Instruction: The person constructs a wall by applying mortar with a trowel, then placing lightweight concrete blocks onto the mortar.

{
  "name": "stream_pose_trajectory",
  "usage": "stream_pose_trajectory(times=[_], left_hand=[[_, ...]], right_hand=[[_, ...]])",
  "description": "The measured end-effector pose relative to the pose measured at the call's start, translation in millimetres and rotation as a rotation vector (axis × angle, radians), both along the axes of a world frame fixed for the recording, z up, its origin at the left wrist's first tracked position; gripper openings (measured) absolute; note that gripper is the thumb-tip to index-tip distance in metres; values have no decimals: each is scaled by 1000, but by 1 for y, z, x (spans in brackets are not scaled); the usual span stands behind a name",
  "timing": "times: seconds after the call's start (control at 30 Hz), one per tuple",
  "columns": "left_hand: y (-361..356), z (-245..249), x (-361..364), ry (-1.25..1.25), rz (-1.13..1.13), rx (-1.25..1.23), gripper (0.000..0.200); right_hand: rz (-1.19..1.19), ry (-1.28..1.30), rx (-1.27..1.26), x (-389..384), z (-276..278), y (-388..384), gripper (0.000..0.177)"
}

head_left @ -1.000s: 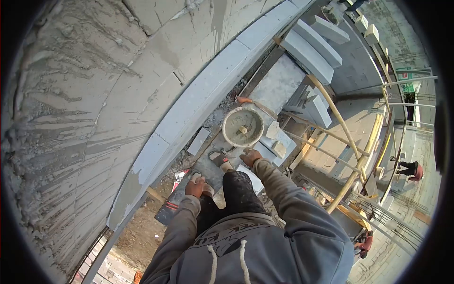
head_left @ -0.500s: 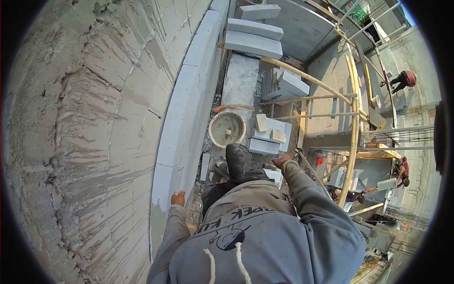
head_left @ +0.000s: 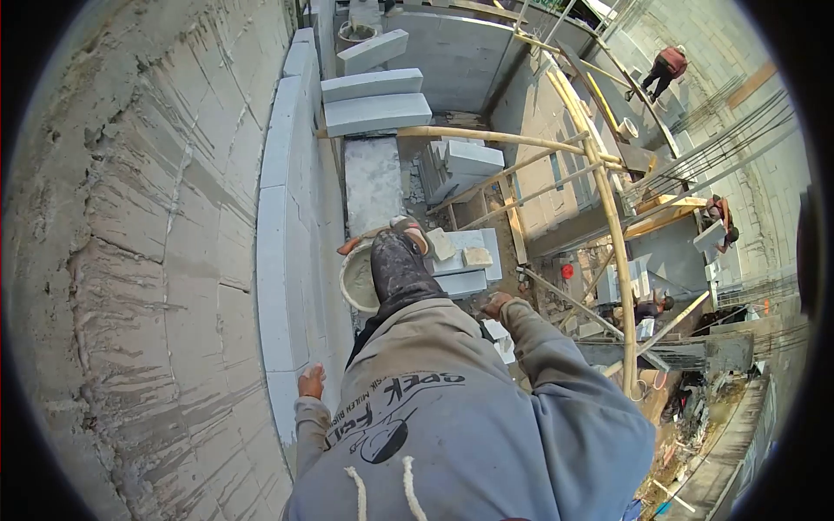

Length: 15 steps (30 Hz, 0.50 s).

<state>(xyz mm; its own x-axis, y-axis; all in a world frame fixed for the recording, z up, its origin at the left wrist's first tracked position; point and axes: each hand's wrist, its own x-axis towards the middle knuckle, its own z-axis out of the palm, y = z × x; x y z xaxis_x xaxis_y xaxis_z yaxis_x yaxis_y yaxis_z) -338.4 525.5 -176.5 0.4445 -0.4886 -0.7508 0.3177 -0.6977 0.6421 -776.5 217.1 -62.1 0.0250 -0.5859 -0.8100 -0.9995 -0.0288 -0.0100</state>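
Observation:
My left hand (head_left: pixel 311 380) hangs beside the row of pale grey blocks (head_left: pixel 274 234) along the wall, fingers curled and nothing seen in them. On the other side my right hand (head_left: pixel 497 304) is held out low, loosely closed and without a visible object, near the stacked blocks (head_left: pixel 460 283). Two rough block pieces (head_left: pixel 476 257) lie on that stack. My leg (head_left: pixel 401 271) is stretched forward and partly covers a round mortar bucket (head_left: pixel 346 286). An orange-brown handle (head_left: pixel 349 247) shows at the bucket's far side.
A dusty board (head_left: pixel 372 178) runs ahead, with large blocks (head_left: pixel 378 113) across its far end. Bamboo poles (head_left: pixel 486 135) cross in front and to the right. More blocks (head_left: pixel 473 158) stand beside the board. Other people (head_left: pixel 667 69) work at the right.
My view has shifted forward and turned. My leg has stepped past the bucket, now partly covering it. Both hands remain loosely closed. At the right, a person still holds a block.

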Motion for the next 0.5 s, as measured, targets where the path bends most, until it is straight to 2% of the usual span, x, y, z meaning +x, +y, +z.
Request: stream_pose_trajectory(times=[0.1,0.13,0.17,0.2,0.27,0.3,0.33,0.37,0.47,0.5], left_hand=[[-43,15,12,16,-58,2,46],[-63,30,12,9,-13,5,46],[-87,44,14,20,-81,-43,50],[-111,54,17,31,-160,-91,54],[-165,63,23,55,-125,-141,55],[-196,65,27,87,-115,-195,57],[-228,66,30,84,-99,-185,57],[-262,65,34,93,-79,-206,56],[-357,44,39,141,10,-162,53],[-401,28,50,173,65,-158,50]], right_hand=[[-42,38,-71,-53,-41,-24,47],[-58,51,-35,-69,-48,-36,57],[-77,64,4,-76,-56,-49,71],[-46,56,9,-76,-59,-64,71],[-29,218,129,-73,-53,-97,56],[-11,216,134,-78,-79,-120,56],[118,221,140,-83,-122,-147,53],[247,223,150,-75,-152,-183,49],[370,194,161,42,-164,-310,41],[236,64,106,89,-181,-366,40]])
